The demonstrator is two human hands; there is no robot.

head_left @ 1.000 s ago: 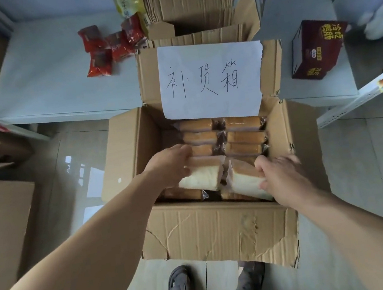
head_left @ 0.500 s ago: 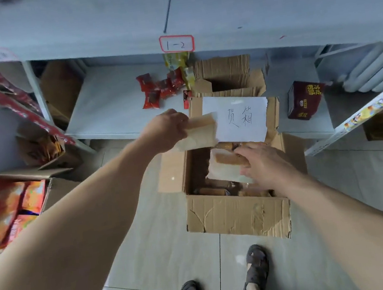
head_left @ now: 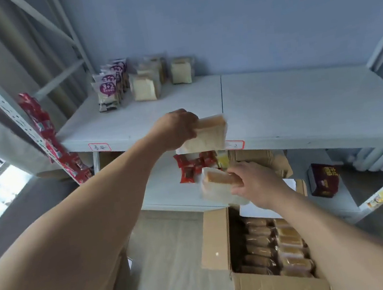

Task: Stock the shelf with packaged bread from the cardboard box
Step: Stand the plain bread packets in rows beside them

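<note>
Gripping one bread pack [head_left: 205, 134] in your left hand [head_left: 175, 128], fingers curled round its end, you hold it just above the front edge of the shelf [head_left: 277, 102]. Your right hand [head_left: 255, 182] clasps a second bread pack [head_left: 217, 182] lower down, above the far end of the cardboard box [head_left: 269, 283], where more packs lie in rows. Bread already stands at the shelf's back left corner.

Position: head-worn, a single wide-angle view, no second view to share.
Facing: forward and slightly down at the shelf [head_left: 277, 99].
Nearness: close, forearms filling the foreground, cardboard box [head_left: 272, 287] at the bottom edge.
</note>
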